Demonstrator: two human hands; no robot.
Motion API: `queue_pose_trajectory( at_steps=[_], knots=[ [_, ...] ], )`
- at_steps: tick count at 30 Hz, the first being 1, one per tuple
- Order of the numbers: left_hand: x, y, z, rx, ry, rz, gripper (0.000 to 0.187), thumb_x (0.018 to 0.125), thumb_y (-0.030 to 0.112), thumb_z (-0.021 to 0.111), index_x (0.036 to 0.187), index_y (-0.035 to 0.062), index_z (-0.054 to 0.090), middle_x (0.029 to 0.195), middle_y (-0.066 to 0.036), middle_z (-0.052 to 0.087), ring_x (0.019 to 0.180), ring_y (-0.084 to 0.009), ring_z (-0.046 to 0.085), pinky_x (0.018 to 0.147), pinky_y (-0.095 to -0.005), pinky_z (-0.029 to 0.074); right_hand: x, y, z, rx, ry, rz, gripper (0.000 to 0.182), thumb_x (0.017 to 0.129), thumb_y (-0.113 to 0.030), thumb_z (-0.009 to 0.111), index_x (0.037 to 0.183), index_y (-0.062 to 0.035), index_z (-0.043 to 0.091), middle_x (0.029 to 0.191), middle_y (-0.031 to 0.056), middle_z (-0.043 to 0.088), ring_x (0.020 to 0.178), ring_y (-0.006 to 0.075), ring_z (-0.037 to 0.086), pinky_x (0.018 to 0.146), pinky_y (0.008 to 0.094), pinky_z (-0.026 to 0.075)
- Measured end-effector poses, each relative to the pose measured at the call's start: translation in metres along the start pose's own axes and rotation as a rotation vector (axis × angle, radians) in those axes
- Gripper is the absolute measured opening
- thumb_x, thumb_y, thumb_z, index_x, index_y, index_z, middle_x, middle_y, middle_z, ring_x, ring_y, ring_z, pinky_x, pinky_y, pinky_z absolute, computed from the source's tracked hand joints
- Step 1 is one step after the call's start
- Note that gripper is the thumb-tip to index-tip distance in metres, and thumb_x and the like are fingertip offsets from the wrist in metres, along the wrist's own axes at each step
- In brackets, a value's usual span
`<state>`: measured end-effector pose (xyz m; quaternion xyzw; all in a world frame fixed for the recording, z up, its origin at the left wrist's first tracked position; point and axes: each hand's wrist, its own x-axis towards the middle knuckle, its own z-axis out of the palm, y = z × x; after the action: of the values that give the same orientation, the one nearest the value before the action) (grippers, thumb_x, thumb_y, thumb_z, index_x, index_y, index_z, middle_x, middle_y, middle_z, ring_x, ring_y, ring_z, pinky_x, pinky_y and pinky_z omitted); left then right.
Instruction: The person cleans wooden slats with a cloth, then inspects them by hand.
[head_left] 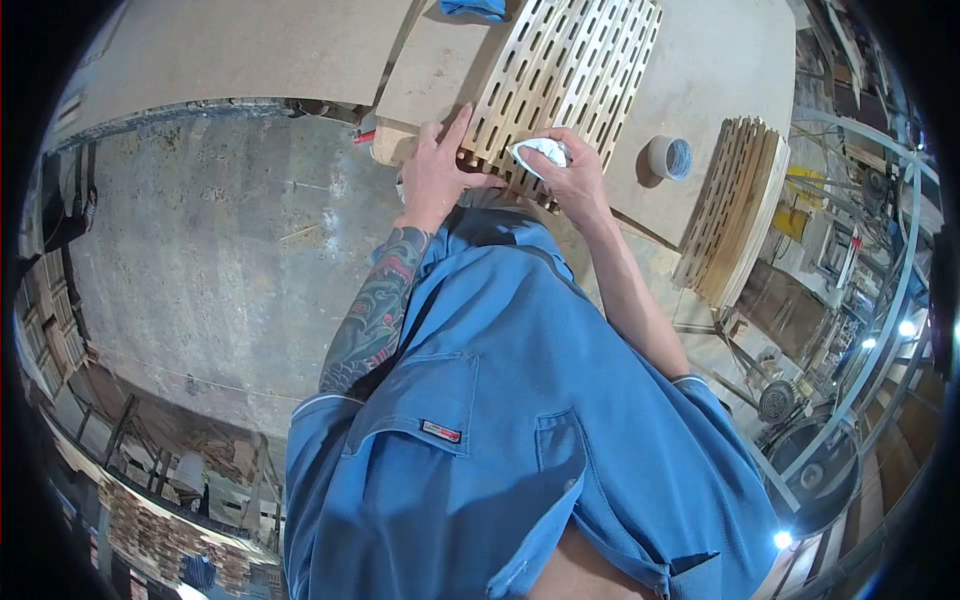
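A slotted wooden panel (565,70) lies on the workbench (720,60) in front of me. My left hand (436,172) rests on the panel's near left corner, fingers spread over its edge. My right hand (568,172) is closed around a small white cloth or paper (541,152) and presses it against the panel's near edge. My blue shirt fills the lower middle of the view.
A roll of tape (669,157) stands on the bench right of my hands. A stack of similar slotted panels (733,215) sits at the bench's right end. A blue cloth (474,8) lies at the top edge. Concrete floor (210,240) spreads left; machinery stands right.
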<state>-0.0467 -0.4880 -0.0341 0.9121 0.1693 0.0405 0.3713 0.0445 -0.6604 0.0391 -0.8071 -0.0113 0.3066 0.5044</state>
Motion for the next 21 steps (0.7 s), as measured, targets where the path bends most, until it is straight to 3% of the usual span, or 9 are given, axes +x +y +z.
queue_pose_trajectory(
  at_steps=[21],
  knots=[
    [0.0006,-0.0038,0.0007,-0.019,0.018,0.038,0.115,0.051,0.053,0.092,0.151,0.0214,0.045,0.100,-0.009,0.050,0.084,-0.0279,0.062,0.068,-0.0424,0.055,0.0087,0.0033,0.0091,-0.153,0.080,-0.002,0.029,0.085,-0.025,0.079,0.099,-0.0016,0.069,0.082,0.0047,0.069,0.074,0.0100,0.061,0.066,0.0280,0.051]
  ],
)
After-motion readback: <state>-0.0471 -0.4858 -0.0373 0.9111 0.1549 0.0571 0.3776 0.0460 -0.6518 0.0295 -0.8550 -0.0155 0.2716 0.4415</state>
